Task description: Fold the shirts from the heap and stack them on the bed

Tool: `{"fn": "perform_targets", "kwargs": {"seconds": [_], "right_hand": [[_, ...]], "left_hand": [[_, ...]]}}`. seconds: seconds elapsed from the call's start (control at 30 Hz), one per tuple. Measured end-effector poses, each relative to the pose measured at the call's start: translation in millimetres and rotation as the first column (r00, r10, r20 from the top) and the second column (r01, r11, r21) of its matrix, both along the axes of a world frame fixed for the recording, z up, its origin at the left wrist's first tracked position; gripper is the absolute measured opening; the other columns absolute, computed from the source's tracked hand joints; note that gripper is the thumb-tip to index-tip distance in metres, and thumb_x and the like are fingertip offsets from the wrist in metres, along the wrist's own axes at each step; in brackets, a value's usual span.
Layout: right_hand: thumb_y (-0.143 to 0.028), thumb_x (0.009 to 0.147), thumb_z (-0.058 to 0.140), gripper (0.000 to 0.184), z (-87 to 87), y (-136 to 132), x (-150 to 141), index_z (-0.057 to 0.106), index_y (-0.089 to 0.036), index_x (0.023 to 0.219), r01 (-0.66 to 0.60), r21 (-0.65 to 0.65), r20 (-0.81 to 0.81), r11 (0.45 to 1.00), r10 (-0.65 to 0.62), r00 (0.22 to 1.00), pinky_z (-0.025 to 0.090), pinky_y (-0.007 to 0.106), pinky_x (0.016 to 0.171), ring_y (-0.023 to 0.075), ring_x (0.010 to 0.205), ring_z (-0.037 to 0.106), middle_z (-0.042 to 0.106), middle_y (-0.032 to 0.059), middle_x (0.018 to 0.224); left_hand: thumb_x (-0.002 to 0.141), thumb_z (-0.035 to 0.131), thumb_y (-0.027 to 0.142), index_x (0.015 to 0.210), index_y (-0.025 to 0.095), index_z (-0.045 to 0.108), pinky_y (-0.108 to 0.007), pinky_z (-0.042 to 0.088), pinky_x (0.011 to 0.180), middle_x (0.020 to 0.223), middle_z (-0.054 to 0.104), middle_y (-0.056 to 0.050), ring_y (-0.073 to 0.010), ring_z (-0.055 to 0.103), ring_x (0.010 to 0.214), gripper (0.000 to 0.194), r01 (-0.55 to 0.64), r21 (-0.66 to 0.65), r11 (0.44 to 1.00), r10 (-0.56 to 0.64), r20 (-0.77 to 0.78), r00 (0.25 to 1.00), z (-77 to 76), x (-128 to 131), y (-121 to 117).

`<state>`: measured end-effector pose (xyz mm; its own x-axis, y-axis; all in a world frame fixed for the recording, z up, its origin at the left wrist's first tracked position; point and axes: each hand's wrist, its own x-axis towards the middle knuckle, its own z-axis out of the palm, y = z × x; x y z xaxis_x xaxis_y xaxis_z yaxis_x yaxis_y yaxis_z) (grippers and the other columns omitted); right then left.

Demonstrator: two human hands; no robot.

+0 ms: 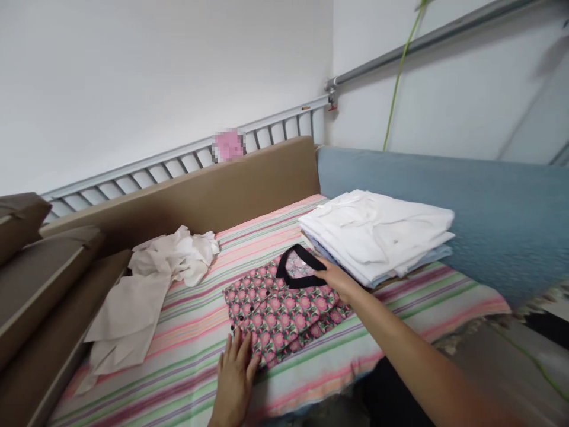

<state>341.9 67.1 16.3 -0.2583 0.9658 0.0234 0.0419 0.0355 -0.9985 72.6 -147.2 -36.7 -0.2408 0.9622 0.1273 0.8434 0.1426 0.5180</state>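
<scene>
A folded pink floral shirt (281, 308) with a black collar and dark buttons lies on the striped bed sheet (191, 350). My left hand (235, 367) rests flat at the shirt's near left corner, fingers stretched out and touching the fabric. My right hand (334, 277) reaches across to the shirt's far right end and lies on the black collar, fingers closed on the edge by the look of it. Just beyond that hand sits a stack of folded white and pale blue clothes (377, 234).
A crumpled cream garment (146, 284) lies on the left of the bed beside brown cardboard panels (40, 284). A brown board (200, 196) and metal rail stand at the back. A blue blanket (466, 207) covers the right side.
</scene>
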Motion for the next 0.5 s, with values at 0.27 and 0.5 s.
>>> {"fn": "perform_targets", "kwargs": {"seconds": [0.27, 0.5], "right_hand": [[-0.023, 0.070, 0.054, 0.051, -49.8, -5, 29, 0.055, -0.014, 0.120, 0.244, 0.022, 0.416, 0.969, -0.231, 0.880, 0.040, 0.036, 0.093, 0.0250, 0.107, 0.056, 0.063, 0.0116, 0.112], [-0.047, 0.072, 0.059, 0.034, -49.6, -19, 31, 0.065, -0.016, 0.084, 0.311, 0.024, 0.649, 0.950, -0.252, 0.718, 0.043, 0.030, 0.076, 0.0243, 0.088, 0.061, 0.067, 0.0097, 0.085]], "left_hand": [[0.079, 0.054, 0.037, 0.115, 0.011, 0.053, -0.044, 0.047, 0.089, 0.121, 0.056, -0.020, -0.0287, 0.057, 0.108, 0.044, -0.435, -0.118, 0.892, 0.388, 0.695, 0.605, 19.0, -27, 22], [0.071, 0.066, 0.041, 0.087, 0.012, 0.062, -0.032, 0.052, 0.066, 0.075, 0.070, -0.011, -0.0205, 0.067, 0.067, 0.034, -0.156, -0.403, 0.902, 0.427, 0.884, 0.188, 11.4, -34, 57]]}}
